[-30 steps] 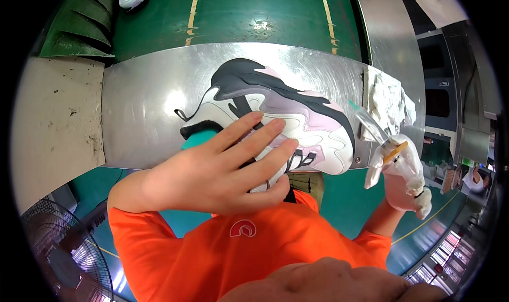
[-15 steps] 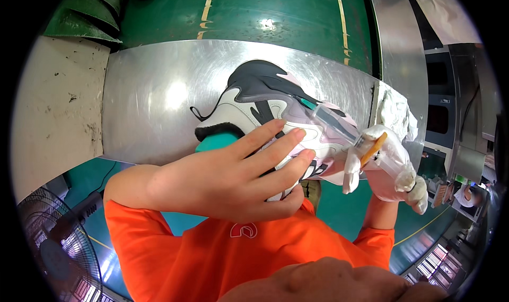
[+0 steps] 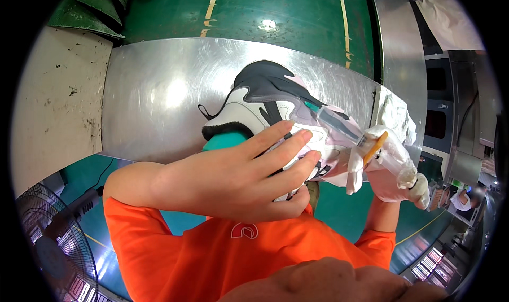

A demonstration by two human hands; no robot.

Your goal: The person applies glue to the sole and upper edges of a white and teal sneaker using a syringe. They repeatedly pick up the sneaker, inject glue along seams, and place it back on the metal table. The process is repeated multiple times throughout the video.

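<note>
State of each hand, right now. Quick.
Left hand: open, spread across the side of the shoe.
Right hand: closed, holding the clear syringe with the green tip.

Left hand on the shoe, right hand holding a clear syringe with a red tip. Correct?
Not quite: the syringe tip is green, not red, as the head view shows. The left hand is on the shoe and the right hand holds the clear syringe.

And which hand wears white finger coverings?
The right hand, holding the clear syringe; the left hand, on the shoe, is bare.
</note>
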